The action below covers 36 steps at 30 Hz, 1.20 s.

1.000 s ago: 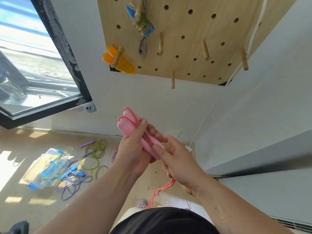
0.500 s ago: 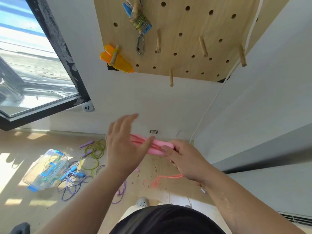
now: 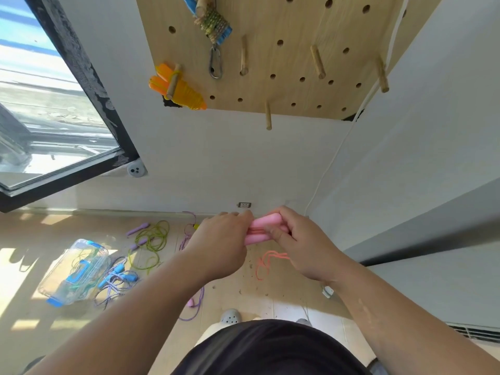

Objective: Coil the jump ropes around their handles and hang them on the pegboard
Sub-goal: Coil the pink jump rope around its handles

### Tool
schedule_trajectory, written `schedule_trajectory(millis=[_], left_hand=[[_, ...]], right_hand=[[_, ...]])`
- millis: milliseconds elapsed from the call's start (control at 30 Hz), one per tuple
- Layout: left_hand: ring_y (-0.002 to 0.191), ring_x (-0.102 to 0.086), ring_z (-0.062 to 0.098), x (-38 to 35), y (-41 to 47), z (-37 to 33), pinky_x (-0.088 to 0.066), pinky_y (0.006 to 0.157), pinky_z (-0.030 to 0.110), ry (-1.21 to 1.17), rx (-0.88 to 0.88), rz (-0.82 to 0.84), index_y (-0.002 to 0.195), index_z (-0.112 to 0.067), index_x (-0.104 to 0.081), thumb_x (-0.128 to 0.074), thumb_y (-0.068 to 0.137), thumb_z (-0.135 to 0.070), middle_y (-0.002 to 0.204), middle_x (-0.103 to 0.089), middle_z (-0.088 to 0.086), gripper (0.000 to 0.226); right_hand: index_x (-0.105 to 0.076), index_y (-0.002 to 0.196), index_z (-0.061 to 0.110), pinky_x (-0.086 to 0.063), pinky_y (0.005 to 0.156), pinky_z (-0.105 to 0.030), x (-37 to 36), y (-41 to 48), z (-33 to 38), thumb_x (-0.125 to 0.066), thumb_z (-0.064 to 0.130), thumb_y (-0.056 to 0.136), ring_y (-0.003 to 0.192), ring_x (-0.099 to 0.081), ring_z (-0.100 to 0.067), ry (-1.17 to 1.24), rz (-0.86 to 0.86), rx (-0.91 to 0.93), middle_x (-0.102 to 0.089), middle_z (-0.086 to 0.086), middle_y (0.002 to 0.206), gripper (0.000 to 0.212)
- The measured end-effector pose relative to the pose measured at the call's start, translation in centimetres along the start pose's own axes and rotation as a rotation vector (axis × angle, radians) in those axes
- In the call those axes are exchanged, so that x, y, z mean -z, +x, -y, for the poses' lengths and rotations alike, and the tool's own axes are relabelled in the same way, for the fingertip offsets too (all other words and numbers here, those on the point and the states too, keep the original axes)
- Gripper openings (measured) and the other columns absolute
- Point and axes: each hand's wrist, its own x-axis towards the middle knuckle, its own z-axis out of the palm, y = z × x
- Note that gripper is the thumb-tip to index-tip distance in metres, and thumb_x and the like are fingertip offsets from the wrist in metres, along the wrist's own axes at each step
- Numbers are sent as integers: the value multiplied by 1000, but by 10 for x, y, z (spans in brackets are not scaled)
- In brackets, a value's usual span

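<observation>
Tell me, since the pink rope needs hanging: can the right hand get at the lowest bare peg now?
Probably yes: only bare wall lies between the right hand and the lowest peg. But it grips the pink handles with the left hand, and the pink rope dangles uncoiled.

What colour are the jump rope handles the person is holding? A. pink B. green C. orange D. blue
A: the left hand and right hand both grip the pink handles, while the orange rope hangs on the pegboard.
</observation>
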Motion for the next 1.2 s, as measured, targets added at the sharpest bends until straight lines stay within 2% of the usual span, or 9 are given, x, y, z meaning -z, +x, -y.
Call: schedule_trajectory(millis=[200,333,467,600,800,900,967,1033,1200], left_hand=[[86,-60,22,-5,2,-11,-33,66,33,12,34,-16,93,-24,-40,-53,97,-49,83,-51,-8,28],[96,-59,26,-8,5,-12,-34,70,35,88,56,-32,96,-22,-33,-48,97,-26,90,-49,-4,16],[96,-56,23,-7,6,-12,-35,76,34,138,25,-70,103,-22,-36,-46,97,-22,94,-51,-5,11],[83,-47,22,-6,4,-13,-32,73,34,80,64,-99,95,-22,-33,-47,95,-27,81,-41,-9,15],[72,-54,20,-6,2,-16,-34,58,31,-178,159,-29,84,-20,-41,-56,89,-24,76,-52,-6,16],[68,-57,22,-3,3,-18,-48,58,35,-404,208,63,82,-17,-47,-64,81,-19,74,-53,-4,17],[60,-53,26,-1,2,-18,-59,65,55,-679,252,132,86,-14,-54,-69,75,-13,70,-49,-3,19],[57,-42,21,-1,2,-16,-54,57,62,-854,249,161,90,-14,-59,-73,73,-10,65,-41,-3,23],[53,-33,19,6,2,-15,-30,52,33,-892,165,127,82,-17,-54,-67,79,1,63,-35,-2,23]], right_hand=[[-65,120,28,-50,96,-33,7,-1,1,-49,37,105,105,-65,0,-9,46,-13,-73,20,104,24],[-39,145,29,-46,102,-24,10,-5,2,-63,38,97,114,-63,1,81,60,-10,-69,23,118,55],[-50,139,36,-47,102,-29,6,-7,-1,-60,33,100,113,-60,3,-22,11,58,-65,21,122,40],[-42,149,35,-42,108,-31,3,-4,-2,-52,29,104,123,-55,-1,-65,37,119,-62,16,132,46],[-35,152,42,-44,106,-37,4,-1,-4,-47,33,105,119,-60,-6,-24,80,176,-69,14,122,50],[-23,153,52,-51,87,-29,9,4,-6,-53,36,103,84,-62,-4,0,56,139,-70,13,92,60],[-41,146,43,-45,72,-23,15,7,-5,-58,34,102,70,-55,-4,15,41,128,-63,16,77,48],[-60,125,32,-45,72,-25,19,8,-2,-57,31,103,76,-60,-4,38,51,136,-67,17,83,23],[-55,130,34,-43,73,-18,20,10,1,-56,28,103,79,-59,-1,75,45,172,-62,21,81,27]])
